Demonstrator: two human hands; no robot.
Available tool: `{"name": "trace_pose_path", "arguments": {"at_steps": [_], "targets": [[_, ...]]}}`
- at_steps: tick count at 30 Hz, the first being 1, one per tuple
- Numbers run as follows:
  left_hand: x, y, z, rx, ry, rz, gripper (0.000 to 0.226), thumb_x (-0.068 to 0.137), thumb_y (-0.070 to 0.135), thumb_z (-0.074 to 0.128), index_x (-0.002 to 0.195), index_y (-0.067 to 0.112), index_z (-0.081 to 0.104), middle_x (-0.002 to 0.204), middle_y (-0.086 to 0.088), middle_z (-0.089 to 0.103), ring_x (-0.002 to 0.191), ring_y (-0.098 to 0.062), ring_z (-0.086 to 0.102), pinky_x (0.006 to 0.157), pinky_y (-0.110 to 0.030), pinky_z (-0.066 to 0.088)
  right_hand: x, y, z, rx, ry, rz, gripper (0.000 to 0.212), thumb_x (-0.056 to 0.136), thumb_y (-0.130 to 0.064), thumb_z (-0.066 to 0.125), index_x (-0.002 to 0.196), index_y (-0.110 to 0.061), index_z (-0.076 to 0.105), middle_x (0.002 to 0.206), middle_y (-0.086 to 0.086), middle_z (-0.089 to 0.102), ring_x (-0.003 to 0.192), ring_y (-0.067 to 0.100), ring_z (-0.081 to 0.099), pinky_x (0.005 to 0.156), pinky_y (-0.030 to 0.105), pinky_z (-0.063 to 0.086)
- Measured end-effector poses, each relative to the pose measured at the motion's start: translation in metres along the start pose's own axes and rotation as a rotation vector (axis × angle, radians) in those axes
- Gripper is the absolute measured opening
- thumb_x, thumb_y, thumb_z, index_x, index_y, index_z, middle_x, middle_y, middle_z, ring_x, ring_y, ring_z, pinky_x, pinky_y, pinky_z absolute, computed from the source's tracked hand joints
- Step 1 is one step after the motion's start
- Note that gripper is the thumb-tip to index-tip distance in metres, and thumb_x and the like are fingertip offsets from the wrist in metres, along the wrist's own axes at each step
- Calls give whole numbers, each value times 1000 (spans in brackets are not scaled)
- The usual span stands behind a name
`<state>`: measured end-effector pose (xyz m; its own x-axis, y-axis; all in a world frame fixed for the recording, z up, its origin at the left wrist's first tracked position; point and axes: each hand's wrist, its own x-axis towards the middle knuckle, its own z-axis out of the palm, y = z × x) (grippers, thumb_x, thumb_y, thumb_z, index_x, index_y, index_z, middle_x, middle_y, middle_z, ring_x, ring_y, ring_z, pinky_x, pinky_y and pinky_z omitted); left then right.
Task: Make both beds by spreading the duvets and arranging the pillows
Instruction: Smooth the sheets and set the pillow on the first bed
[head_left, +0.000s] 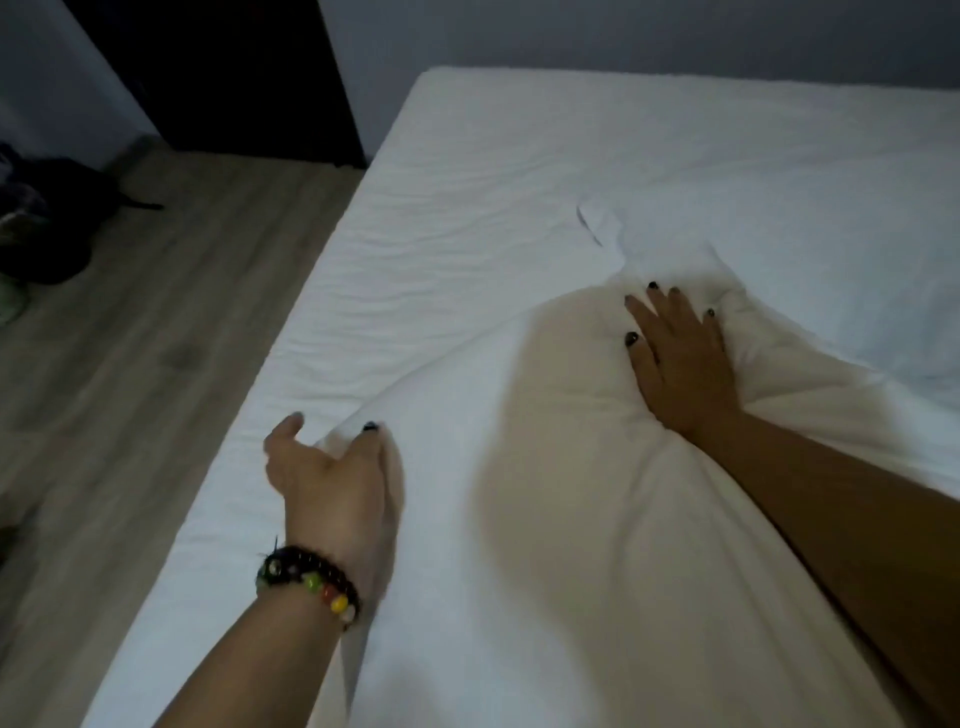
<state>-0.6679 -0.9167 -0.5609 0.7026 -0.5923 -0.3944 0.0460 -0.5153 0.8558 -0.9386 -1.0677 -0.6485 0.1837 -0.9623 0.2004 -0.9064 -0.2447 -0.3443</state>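
A white pillow (545, 467) lies on the bed's white sheet (467, 208), running from the bottom of the view up toward the middle. My left hand (332, 483), with a beaded bracelet on the wrist, grips the pillow's left corner, thumb apart from the fingers. My right hand (675, 358) lies flat on the pillow's far end with its fingers spread, pressing a dent into it. A second white pillow (831, 249) lies further right, its corner sticking up beside my right fingertips.
Wooden floor (156, 338) runs along the bed's left edge. Dark bags and clothes (47, 218) lie on the floor at far left. A dark wardrobe or door (234, 67) stands against the grey wall behind the bed's top corner.
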Motion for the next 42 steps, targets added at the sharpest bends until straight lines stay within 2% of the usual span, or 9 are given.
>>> {"name": "trace_pose_path", "arguments": {"at_steps": [3, 6, 12, 19, 24, 29, 35, 39, 42], "targets": [[-76, 29, 8, 476, -426, 488, 82, 80, 65, 51, 149, 38, 15, 158, 10, 3, 146, -16, 5, 120, -42, 10, -22, -24, -42, 152, -48, 83, 55, 95, -32, 29, 148, -21, 34, 159, 7, 20, 148, 26, 14, 119, 49, 5], [-109, 3, 38, 1061, -492, 770, 104, 67, 95, 17, 145, 41, -24, 150, 5, -38, 135, -25, -41, 109, -61, -20, -56, -48, -75, 83, -143, -174, 60, 93, -44, 18, 150, -29, 25, 159, -5, 10, 147, 14, 1, 116, 48, -5], [-121, -51, 68, 1368, -455, 842, 96, 65, 92, -7, 141, 38, -33, 146, -5, -44, 128, -41, -45, 99, -74, -16, -50, -1, -74, -339, -351, -176, 80, 81, -78, 2, 150, -40, -14, 158, -14, -21, 145, 12, -23, 108, 69, -13], [-124, -59, 71, 1419, -479, 815, 93, 67, 90, -9, 138, 37, -38, 146, -8, -45, 129, -42, -43, 100, -75, -14, -32, -4, -76, -382, -318, 39, 69, 94, -64, 10, 152, -31, -7, 161, -5, -15, 148, 20, -16, 111, 67, -7], [-114, -63, 77, 1389, -470, 802, 95, 64, 91, -11, 137, 36, -39, 146, -7, -45, 131, -43, -42, 102, -74, -10, -115, 15, -104, -393, -412, -234, 77, 86, -68, -6, 153, -30, -7, 160, -6, -14, 147, 14, -15, 115, 56, -11], [-112, -64, 88, 1368, -446, 825, 99, 61, 92, -13, 140, 37, -35, 147, -8, -44, 134, -43, -38, 103, -74, -8, -101, 104, -145, -616, -315, 127, 89, 80, -72, -12, 154, -27, 8, 162, -1, 0, 149, 22, -1, 114, 64, 0], [-117, -58, 73, 1325, -461, 834, 94, 64, 88, -14, 141, 38, -34, 152, -6, -37, 137, -38, -33, 108, -68, -12, -194, 0, -137, -232, -323, -226, 65, 95, -50, 17, 148, -18, 34, 157, 4, 26, 147, 23, 19, 117, 58, 8], [-156, -45, 55, 1288, -518, 843, 97, 68, 79, -13, 149, 27, -19, 157, -9, -23, 144, -30, -24, 116, -56, -6, -212, 75, -156, -400, -347, -19, 71, 96, -59, 5, 150, -21, 31, 158, 3, 24, 146, 26, 22, 116, 59, 9], [-203, -48, 36, 1201, -597, 885, 97, 70, 81, -7, 150, 27, -17, 158, -6, -21, 145, -22, -23, 117, -50, -9, -206, 128, -187, -495, -373, 271, 81, 86, -69, -7, 154, -27, 8, 162, -1, 0, 149, 23, 1, 114, 63, 0]]}}
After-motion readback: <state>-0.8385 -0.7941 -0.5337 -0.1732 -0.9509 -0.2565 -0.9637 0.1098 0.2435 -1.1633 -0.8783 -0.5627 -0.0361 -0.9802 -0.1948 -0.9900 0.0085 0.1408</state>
